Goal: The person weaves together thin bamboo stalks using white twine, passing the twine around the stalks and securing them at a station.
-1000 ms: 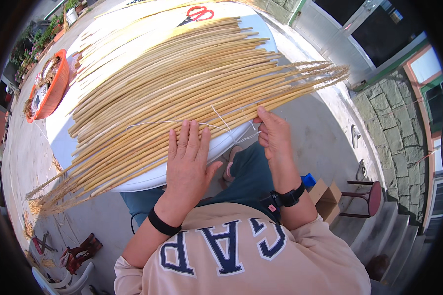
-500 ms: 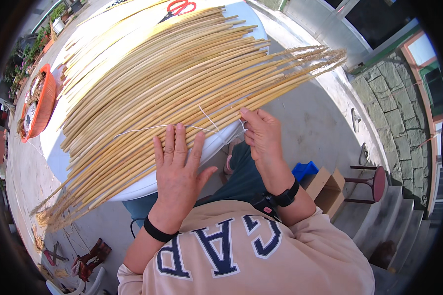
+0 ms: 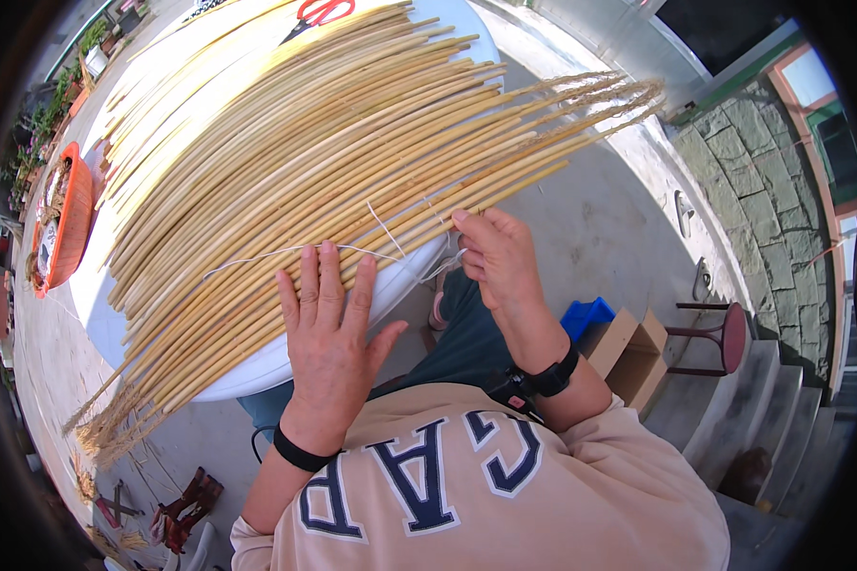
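Note:
Long pale yellow reed stalks (image 3: pixel 286 171) lie side by side over the white oval table (image 3: pixel 486 38), some with feathery tops overhanging it. My left hand (image 3: pixel 328 352) lies on the nearest stalks, fingers spread. My right hand (image 3: pixel 495 262) is closed in a pinch on thin white string (image 3: pixel 384 226) at the front edge of the stalks, with loose loops hanging beside the fingers. More string runs across the stalks above my left hand.
Red-handled scissors (image 3: pixel 319 14) lie at the table's far side. An orange basin (image 3: pixel 71 228) stands at left, beyond it potted plants. At lower right are a cardboard box (image 3: pixel 633 371), blue plastic bin (image 3: pixel 586 314), stool (image 3: pixel 724 338) and steps (image 3: pixel 762 428).
The view has shifted, so stalks, table and hands appear further left. My left hand stays spread on the stalks and my right hand keeps its pinch at the string, with little movement relative to them.

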`<state>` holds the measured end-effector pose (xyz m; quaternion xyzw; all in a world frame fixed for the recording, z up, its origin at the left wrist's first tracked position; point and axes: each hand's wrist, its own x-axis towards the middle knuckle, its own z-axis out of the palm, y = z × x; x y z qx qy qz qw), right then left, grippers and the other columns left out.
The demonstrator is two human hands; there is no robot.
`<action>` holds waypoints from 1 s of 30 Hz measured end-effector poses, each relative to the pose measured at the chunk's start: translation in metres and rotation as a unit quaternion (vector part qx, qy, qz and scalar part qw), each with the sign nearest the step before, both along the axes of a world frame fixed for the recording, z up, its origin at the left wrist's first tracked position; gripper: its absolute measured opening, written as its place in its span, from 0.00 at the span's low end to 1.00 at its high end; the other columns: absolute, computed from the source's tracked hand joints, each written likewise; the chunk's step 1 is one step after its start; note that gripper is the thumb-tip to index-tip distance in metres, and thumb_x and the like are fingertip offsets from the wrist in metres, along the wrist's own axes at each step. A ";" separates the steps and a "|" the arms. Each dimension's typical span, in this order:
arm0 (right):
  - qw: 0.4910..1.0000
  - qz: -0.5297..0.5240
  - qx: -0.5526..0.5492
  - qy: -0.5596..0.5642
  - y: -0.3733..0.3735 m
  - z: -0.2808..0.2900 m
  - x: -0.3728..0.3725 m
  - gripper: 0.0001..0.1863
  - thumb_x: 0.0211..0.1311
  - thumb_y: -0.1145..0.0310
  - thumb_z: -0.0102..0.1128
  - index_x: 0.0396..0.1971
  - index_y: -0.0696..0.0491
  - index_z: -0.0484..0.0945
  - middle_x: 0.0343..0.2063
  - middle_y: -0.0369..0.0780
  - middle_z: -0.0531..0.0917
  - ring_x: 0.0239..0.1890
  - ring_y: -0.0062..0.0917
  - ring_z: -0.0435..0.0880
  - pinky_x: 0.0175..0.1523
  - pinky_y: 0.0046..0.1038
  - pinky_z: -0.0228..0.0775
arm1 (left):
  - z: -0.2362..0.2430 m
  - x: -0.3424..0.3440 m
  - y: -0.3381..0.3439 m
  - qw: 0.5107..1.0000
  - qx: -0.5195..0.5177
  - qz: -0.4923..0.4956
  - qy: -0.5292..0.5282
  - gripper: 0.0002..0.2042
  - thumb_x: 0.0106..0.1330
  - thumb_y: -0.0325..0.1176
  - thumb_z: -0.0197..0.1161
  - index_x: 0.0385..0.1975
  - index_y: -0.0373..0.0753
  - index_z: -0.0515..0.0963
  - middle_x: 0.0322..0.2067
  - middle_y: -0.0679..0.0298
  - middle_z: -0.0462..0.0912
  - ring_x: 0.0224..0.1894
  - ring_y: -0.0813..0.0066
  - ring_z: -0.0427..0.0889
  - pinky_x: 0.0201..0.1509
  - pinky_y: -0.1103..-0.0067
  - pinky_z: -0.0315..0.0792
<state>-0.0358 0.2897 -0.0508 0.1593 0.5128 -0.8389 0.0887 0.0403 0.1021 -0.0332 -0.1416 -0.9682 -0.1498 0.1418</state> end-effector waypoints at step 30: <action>0.996 -0.086 0.019 0.033 0.023 -0.007 -0.025 0.10 0.58 0.68 0.66 0.25 0.53 0.73 0.13 0.26 0.61 0.11 0.07 0.54 0.14 0.13 0.41 | -0.001 0.046 -0.031 0.974 0.114 -0.114 0.158 0.17 0.51 0.27 0.68 0.43 0.38 0.80 0.46 0.54 0.80 0.54 0.57 0.78 0.60 0.63 0.70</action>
